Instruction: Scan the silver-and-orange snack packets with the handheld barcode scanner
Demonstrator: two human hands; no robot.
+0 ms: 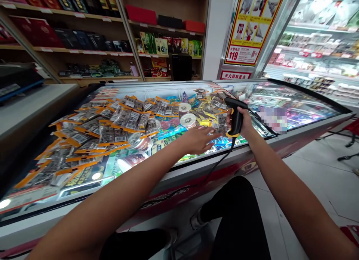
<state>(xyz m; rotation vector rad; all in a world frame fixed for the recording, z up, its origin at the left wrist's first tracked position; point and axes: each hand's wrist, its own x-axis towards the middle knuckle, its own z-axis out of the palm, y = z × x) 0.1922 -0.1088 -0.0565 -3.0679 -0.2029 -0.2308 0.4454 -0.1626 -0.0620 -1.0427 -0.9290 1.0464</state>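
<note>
My right hand (245, 121) is wrapped round the grip of a black and yellow barcode scanner (238, 120), whose cord (221, 161) runs down past the front edge of the chest freezer (179, 174). My left hand (198, 139) is stretched out palm down over the glass, fingers apart, close to a clear packet (220, 121) just left of the scanner. Whether the fingertips touch it, I cannot tell. A large heap of clear packets with orange edges (126, 118) covers the left part of the glass lid. Round white-lidded tubs (187, 120) show among the goods near the middle.
Shelves with boxed goods (140, 14) stand behind the freezer. A white counter (36, 103) is at the left, and a lit refrigerated display (316, 47) at the right. A fire-safety poster (254, 24) hangs on the pillar. My legs (238, 219) are close to the freezer's front.
</note>
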